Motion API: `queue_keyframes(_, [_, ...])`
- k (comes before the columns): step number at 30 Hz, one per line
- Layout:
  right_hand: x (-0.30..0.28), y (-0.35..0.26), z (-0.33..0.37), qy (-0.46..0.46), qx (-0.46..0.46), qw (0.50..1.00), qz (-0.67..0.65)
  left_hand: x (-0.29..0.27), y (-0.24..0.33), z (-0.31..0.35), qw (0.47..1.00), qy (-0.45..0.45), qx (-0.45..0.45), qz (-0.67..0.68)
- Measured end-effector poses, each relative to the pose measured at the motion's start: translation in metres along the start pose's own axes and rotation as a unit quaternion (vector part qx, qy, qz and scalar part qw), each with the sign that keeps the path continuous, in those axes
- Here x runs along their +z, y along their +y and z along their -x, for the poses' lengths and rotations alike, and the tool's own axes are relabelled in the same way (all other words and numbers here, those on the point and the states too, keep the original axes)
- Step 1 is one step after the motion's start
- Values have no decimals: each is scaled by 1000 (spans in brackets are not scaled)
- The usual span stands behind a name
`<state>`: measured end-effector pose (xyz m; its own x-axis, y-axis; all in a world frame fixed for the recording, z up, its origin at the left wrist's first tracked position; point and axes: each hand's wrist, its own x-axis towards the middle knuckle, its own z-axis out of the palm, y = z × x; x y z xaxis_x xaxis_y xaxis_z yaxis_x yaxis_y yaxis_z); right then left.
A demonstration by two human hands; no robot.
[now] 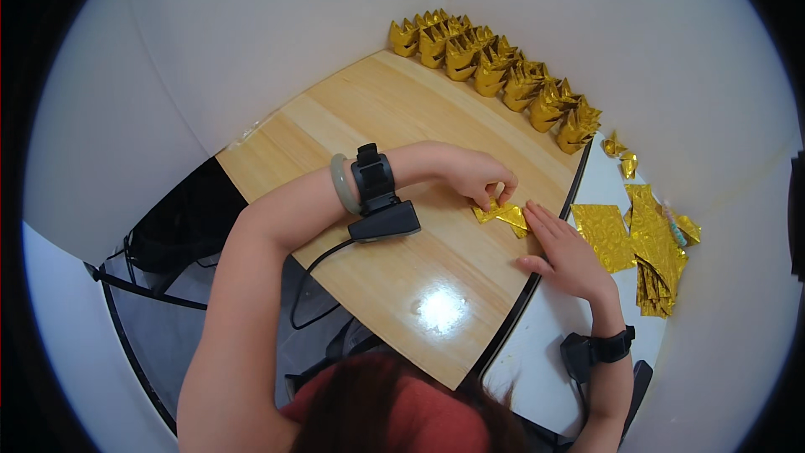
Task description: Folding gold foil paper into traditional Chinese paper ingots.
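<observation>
A partly folded piece of gold foil paper [506, 215] lies on the wooden tabletop near its right edge. My left hand [478, 176] reaches across from the left and pinches the paper's upper edge between bent fingers and thumb. Beside the paper's right end, my right hand [567, 256] has its fingers stretched out together and the thumb apart. Its fingertips are at the paper; whether they press on it is hard to see. Each wrist wears a black strapped device, and a pale bangle [343, 184] circles my left forearm.
Rows of folded gold paper pieces [490, 67] stand along the far right table edge. On the white surface [537, 361] to the right lie a square gold sheet [605, 236], a stack of gold sheets [654, 243] and small folded pieces [627, 165]. A cable [303, 285] hangs from the left wrist device.
</observation>
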<state>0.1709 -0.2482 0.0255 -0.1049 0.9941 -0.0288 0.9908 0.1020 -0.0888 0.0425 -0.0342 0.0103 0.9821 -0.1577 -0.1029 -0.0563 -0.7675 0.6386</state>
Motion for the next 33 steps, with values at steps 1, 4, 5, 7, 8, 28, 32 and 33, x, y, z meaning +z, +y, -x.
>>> queue_keyframes(1, [-1, 2, 1, -1, -1, 1000, 3, 0, 2, 0, 1000, -2, 3, -5])
queue_keyframes(4, [0, 5, 1, 72, 116, 986, -91, 1, 4, -1, 1000, -5, 18, -2])
queue_keyframes(5, [2, 5, 1, 90, 128, 978, -138, 2, 3, -2, 1000, -4, 19, -2])
queue_keyframes(7, [1, 2, 0, 107, 139, 967, -185, 4, 0, -3, 999, 11, 37, 30])
queue_keyframes(8, [-3, -1, -2, 68, 162, 958, -228, 5, -4, -3, 999, 10, 36, 31])
queue_keyframes(28, [-2, -5, -8, 38, 235, 931, -277, 11, 0, -7, 994, 85, 72, -9])
queue_keyframes(32, [5, -7, -10, 54, 234, 955, -172, 19, 5, -10, 990, 132, 41, -15])
queue_keyframes(33, [7, -5, -9, 76, 216, 959, -166, 20, 7, -11, 990, 136, 24, -5])
